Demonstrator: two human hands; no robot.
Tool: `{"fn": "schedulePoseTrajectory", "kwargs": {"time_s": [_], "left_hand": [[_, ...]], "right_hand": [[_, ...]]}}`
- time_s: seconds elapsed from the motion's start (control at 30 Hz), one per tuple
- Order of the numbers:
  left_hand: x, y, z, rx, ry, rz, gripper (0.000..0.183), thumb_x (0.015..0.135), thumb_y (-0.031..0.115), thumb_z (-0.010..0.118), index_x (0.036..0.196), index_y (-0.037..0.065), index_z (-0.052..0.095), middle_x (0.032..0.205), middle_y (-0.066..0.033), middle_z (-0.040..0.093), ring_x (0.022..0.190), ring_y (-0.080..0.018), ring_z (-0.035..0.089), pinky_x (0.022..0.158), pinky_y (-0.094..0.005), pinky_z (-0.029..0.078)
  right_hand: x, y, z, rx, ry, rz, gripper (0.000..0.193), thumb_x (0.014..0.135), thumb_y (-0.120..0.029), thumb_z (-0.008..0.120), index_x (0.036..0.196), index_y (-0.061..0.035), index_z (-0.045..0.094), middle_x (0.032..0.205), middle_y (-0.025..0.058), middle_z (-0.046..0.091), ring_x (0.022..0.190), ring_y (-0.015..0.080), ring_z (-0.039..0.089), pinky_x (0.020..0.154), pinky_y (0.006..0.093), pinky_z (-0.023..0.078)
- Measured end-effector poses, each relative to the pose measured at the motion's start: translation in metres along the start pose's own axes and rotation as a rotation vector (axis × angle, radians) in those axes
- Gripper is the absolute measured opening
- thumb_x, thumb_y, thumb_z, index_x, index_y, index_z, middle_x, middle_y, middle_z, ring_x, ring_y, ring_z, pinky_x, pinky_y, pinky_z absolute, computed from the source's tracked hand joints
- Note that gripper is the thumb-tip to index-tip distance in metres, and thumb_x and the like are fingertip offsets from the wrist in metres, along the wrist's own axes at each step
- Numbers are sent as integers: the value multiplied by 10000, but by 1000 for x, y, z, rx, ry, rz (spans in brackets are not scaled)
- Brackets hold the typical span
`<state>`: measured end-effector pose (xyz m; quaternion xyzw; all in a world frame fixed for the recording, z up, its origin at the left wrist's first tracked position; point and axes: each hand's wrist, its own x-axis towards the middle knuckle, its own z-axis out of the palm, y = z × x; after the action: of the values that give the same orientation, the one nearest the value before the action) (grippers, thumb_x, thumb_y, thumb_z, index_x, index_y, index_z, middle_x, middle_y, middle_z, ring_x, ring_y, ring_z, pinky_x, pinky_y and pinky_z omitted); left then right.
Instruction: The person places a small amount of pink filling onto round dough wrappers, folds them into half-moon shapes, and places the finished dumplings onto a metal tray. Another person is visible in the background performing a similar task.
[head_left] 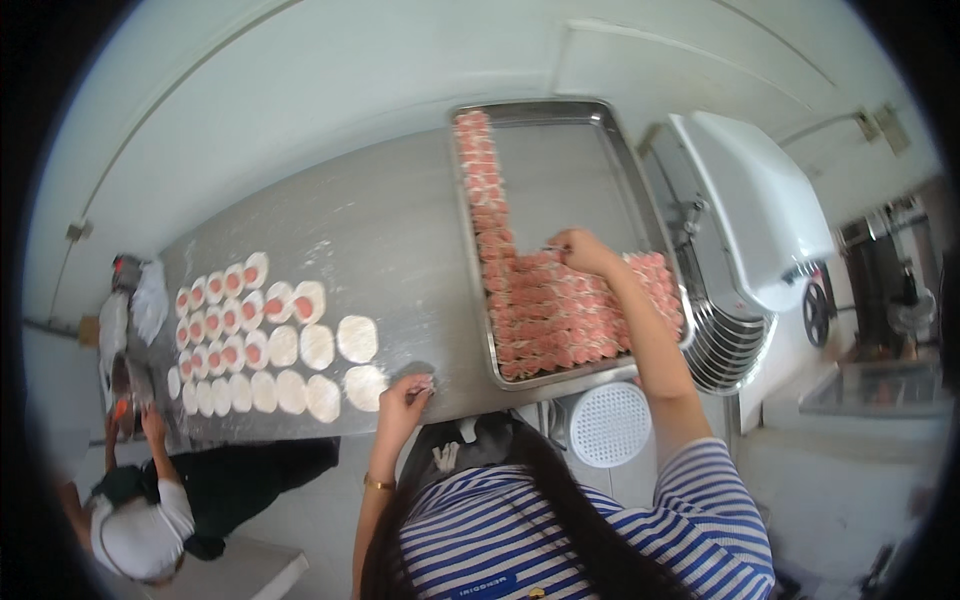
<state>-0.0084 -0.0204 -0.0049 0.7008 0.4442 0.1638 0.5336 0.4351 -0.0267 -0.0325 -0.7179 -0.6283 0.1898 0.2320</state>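
A large metal tray [672, 225] is packed with rows of open-topped dumplings [560, 310] showing pink filling, plus a column up its left side. My right hand [585, 252] reaches into the tray, its fingers pinched around a small dumpling at the edge of the packed rows; the fingers mostly hide it. Near the table's front edge, my left hand [400, 396] is closed around another small dumpling [425, 382], pale with some pink. Left of that hand lie rows of round dough wrappers [323, 397], several topped with pink filling [275, 306].
The metal table [400, 210] has flour smears. A white machine [750, 200] stands right of the tray, with stacked metal trays [728, 350] beneath it. A white perforated round stool [609, 425] sits below the table. At far left, another person [145, 520] works at the table's end.
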Motion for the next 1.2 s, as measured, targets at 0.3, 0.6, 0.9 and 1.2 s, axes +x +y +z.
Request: {"fn": "schedulePoseTrajectory", "kwargs": {"time_s": [0.3,0.6,0.9,1.2], "left_hand": [[60,-33,-130,203,551,104,171,794,41,628,957,-3,658,844,-166,679,746,-255,676,659,-338,529],[192,-97,-309,752,796,-240,222,774,231,640,888,50,698,793,-175,675,764,-353,661,681,-428,506],[248,-175,-367,703,623,-188,340,700,242,697,877,-32,601,792,-190,632,751,-378,613,675,-447,471],[258,-181,-391,-541,512,-149,141,829,121,568,926,26,608,866,-54,624,809,-206,620,744,-295,493]], "right_hand": [[0,-39,-18,84,-53,180,408,673,49,559,1071,9,636,997,166,651,868,264,643,756,330,509],[-27,-123,-18,170,62,244,429,738,46,591,1160,-31,601,1155,137,610,1014,287,608,840,362,505],[-87,-184,-9,164,247,360,450,695,43,534,1133,-26,612,1162,138,610,1022,302,602,858,360,485],[-116,-188,-25,252,526,500,423,695,69,514,1096,-9,625,1088,136,625,990,263,610,877,337,471]]}}
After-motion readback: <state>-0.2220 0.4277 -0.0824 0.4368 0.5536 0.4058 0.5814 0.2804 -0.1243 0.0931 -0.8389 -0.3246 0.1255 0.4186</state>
